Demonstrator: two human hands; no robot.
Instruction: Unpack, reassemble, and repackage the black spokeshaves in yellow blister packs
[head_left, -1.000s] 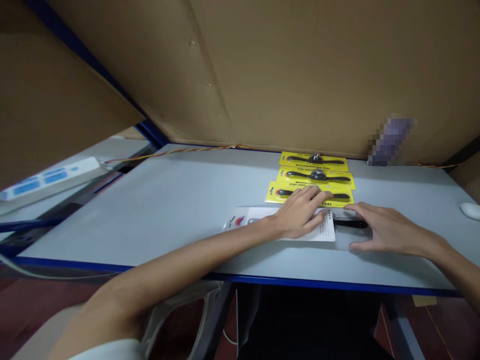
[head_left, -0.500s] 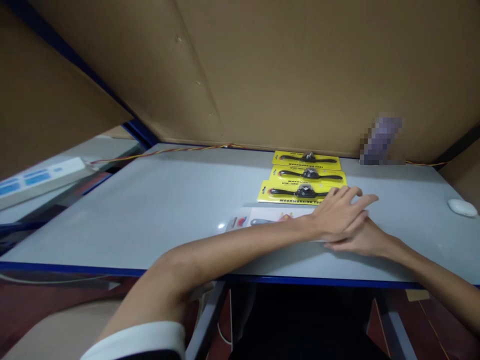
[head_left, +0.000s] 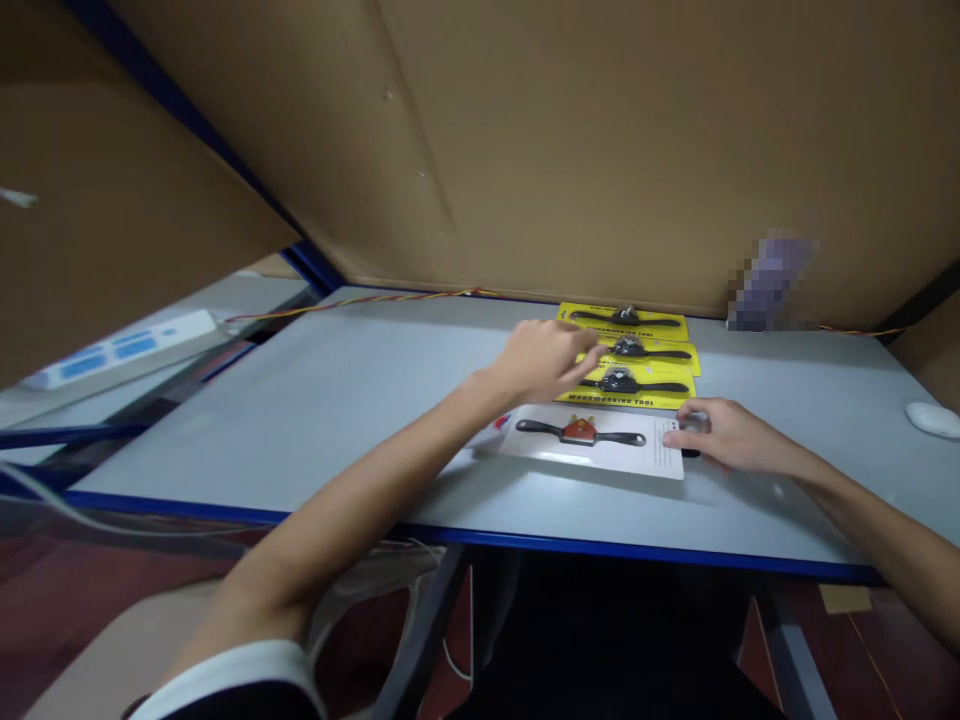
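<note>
A white carded spokeshave pack [head_left: 592,458], showing a black-handled tool with a red middle, lies near the table's front. Its right end is pinched by my right hand [head_left: 739,437], thumb on the card's face; a small dark, shiny thing shows by those fingers, too unclear to name. Above the left end of the yellow packs hovers my left hand [head_left: 547,355], fingers loosely bent and apart, holding nothing. It hides part of the middle yellow spokeshave pack [head_left: 694,358] and the front yellow pack [head_left: 637,400]. Behind them lies the rear yellow pack [head_left: 667,332].
The grey table [head_left: 337,400] has a blue front edge and a brown board wall [head_left: 562,150] behind. A white mouse-like object [head_left: 932,419] sits far right. A blurred purple thing [head_left: 772,280] leans at the back. A power strip [head_left: 127,350] lies left, with a twisted cable [head_left: 390,297] along the back.
My hands, overlapping at the white pack's right end before, have come apart. My left hand has moved left and away from me, uncovering the white pack; my right hand now grips its right end.
</note>
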